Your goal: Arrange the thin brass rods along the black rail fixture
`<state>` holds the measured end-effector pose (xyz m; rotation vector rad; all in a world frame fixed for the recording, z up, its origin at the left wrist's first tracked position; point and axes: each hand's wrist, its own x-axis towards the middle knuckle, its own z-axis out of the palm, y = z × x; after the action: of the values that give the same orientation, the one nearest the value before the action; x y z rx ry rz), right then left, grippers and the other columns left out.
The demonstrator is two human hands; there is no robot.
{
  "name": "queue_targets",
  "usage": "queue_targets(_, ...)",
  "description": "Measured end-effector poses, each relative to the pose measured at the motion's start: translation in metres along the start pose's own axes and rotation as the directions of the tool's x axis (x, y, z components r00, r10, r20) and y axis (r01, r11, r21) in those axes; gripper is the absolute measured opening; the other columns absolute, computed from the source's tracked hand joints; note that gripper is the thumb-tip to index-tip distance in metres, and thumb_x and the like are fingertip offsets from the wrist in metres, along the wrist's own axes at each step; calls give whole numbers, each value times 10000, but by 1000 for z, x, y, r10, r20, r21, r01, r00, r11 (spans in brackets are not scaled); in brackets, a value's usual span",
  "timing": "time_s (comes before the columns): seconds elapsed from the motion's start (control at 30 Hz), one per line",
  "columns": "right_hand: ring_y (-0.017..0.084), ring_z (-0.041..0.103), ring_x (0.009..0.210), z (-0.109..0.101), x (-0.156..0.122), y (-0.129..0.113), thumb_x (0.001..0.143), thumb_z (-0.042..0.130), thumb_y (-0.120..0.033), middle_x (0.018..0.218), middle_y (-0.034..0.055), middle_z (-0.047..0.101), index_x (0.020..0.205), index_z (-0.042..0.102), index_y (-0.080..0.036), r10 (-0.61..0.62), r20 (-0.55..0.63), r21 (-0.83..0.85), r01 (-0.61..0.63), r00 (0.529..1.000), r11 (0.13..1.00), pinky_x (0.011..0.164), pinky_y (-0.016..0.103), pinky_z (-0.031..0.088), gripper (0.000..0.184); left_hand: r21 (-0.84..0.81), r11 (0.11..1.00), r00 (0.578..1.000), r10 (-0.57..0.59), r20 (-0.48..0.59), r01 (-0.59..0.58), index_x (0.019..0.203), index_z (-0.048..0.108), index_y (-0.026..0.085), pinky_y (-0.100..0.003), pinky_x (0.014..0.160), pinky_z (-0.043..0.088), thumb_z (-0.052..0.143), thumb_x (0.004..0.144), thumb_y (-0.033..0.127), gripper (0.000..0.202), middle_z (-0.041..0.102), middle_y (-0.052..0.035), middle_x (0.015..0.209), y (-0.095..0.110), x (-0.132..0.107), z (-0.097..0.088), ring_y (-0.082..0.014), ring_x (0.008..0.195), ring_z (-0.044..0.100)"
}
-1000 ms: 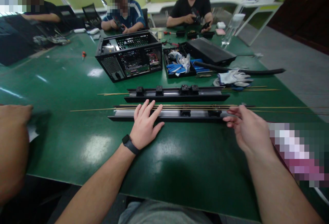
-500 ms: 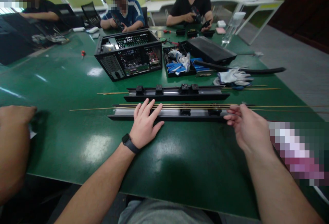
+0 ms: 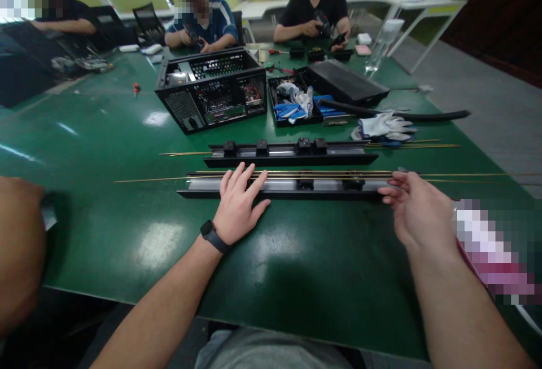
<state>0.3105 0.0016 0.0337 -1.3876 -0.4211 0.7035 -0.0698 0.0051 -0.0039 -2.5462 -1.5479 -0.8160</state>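
Note:
A black channel rail (image 3: 279,194) with a pale inner strip lies across the table in front of me. Thin brass-coloured rods (image 3: 322,173) run along it and stick out past both ends. My left hand (image 3: 241,208), with a watch on its wrist, rests with fingers spread over the rail and the rods. At the rail's right end my right hand (image 3: 421,205) has its thumb and forefinger closed at the rods; the other fingers are loosely curled. Small black blocks (image 3: 305,180) sit inside the rail. Behind it lies a second similar rail (image 3: 292,161) with blocks and rods.
An open black computer case (image 3: 212,92) stands behind the rails. To its right are a black tray (image 3: 296,123) with gloves, a black panel (image 3: 347,82), more gloves (image 3: 385,126) and a bottle (image 3: 385,44). A co-worker's arm (image 3: 19,245) reaches in at left. Other people sit opposite.
My right hand has slid a little to the right along the rods. My left hand stays in place. The co-worker's hand at left has drawn back slightly leftward.

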Motion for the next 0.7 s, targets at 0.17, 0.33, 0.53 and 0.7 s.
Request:
queue_targets(0.17,97,715,581,2,-1,-3,1031,827,-230,940,46,779,936,779,-154,2,-19,-5,-2,1000,1000,474,158,489,130,-4,1000,1000,-15,10,15,1749,706,280,-746,1506,325,788,1119,333,637,626,-201,1869,1,0,-1,-469,1819,493)
queue_targets(0.33,101,718,588,3,-4,0,1012,858,-245,960,75,801,919,784,-146,-15,-8,-14,15,1000,1000,482,159,493,155,-7,1000,1000,-22,15,22,1756,700,279,-755,1510,313,781,1124,331,639,623,-204,1870,2,1,-2,-473,1822,488)
queue_targets(0.53,114,735,628,4,-13,5,1005,934,-352,1016,116,829,958,829,-133,2,101,-22,0,995,1000,502,162,505,247,-7,1000,1000,-24,18,24,1766,689,290,-755,1514,310,791,1115,320,659,621,-191,1875,2,1,-1,-469,1832,472)
queue_targets(0.7,139,768,662,4,-22,4,951,981,-410,1120,141,850,998,862,-129,-1,251,-49,13,968,999,508,190,539,309,8,1000,1000,-13,14,13,1753,698,261,-749,1509,326,793,1122,327,641,618,-207,1874,1,0,0,-471,1827,481)
